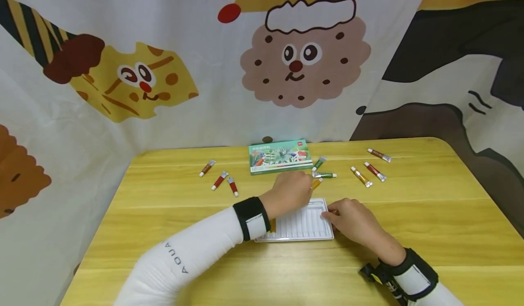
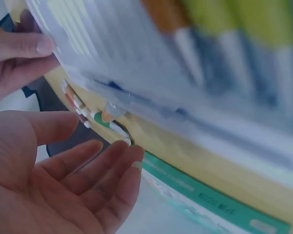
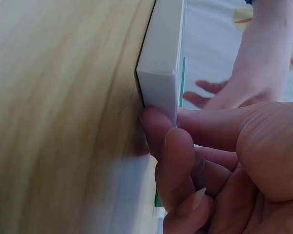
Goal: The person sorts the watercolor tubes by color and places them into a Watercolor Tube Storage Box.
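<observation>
A white plastic paint tray [image 1: 304,224] with narrow slots lies on the table in front of the person. My right hand [image 1: 356,222] pinches its right end, thumb [image 3: 210,127] over the rim and fingertips at the side wall. Above the tray's far edge is my left hand [image 1: 288,192], its fingers loosely bent and nothing between them in the left wrist view. Close beyond it lies an orange-yellow paint tube [image 1: 316,184]. Several tubes, one orange-brown [image 2: 168,17] and others yellow, rest in the tray's left slots, partly hidden by the left wrist in the head view.
A green paint box [image 1: 280,157] stands at the back, with two green tubes [image 1: 325,175] beside it. On the left lie two red tubes [image 1: 232,187] and a brown one [image 1: 207,168]. Farther right are ochre [image 1: 361,177], red [image 1: 375,171] and brown [image 1: 379,155] tubes.
</observation>
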`<state>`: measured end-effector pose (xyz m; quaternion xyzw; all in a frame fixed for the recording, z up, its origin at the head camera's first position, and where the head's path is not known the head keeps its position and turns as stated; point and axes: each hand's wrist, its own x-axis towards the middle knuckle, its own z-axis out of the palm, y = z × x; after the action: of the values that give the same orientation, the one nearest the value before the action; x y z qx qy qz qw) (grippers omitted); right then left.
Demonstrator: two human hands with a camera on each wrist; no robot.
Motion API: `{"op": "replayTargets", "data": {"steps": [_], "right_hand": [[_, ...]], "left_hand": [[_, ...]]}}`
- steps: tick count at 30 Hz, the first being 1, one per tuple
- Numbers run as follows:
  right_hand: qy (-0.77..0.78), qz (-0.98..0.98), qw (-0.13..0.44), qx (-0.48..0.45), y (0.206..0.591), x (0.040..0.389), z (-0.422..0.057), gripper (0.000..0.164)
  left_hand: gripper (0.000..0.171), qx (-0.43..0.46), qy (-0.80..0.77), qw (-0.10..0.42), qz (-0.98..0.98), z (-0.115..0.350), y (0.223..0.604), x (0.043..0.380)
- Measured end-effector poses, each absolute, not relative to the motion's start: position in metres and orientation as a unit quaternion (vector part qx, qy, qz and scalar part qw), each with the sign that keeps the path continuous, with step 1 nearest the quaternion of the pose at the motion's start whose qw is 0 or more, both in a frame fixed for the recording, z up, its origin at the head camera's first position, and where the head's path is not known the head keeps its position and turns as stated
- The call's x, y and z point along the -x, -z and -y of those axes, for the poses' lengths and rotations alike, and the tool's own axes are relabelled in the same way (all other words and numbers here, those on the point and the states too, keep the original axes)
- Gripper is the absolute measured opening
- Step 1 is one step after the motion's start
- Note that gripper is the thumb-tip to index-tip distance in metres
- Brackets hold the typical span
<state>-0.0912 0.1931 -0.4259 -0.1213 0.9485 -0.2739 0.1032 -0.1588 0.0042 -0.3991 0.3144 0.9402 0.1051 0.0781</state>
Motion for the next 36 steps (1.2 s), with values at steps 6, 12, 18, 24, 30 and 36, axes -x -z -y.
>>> {"op": "replayTargets", "data": {"steps": [6, 12, 18, 24, 30, 36], "right_hand": [[0.272, -0.949, 0.097, 0.126, 0.427, 0.091, -0.194, 0.011], [0.273, -0.949, 0.094, 0.128, 0.429, 0.092, -0.195, 0.011], [0.275, -0.948, 0.094, 0.127, 0.428, 0.093, -0.196, 0.011], [0.275, -0.949, 0.097, 0.122, 0.427, 0.092, -0.196, 0.009], [0.270, -0.951, 0.095, 0.119, 0.426, 0.091, -0.197, 0.009], [0.271, -0.951, 0.094, 0.120, 0.427, 0.091, -0.196, 0.010]], "left_hand": [[0.015, -0.328, -0.074, 0.076, -0.939, -0.021, 0.402, 0.168], [0.015, -0.337, -0.046, 0.057, -0.939, -0.030, 0.408, 0.171], [0.011, -0.356, -0.017, 0.040, -0.934, -0.033, 0.413, 0.175], [0.006, -0.386, -0.007, 0.037, -0.922, -0.033, 0.416, 0.180], [0.010, -0.397, -0.004, 0.022, -0.917, -0.030, 0.423, 0.186], [0.013, -0.393, -0.041, -0.005, -0.919, -0.015, 0.416, 0.182]]}}
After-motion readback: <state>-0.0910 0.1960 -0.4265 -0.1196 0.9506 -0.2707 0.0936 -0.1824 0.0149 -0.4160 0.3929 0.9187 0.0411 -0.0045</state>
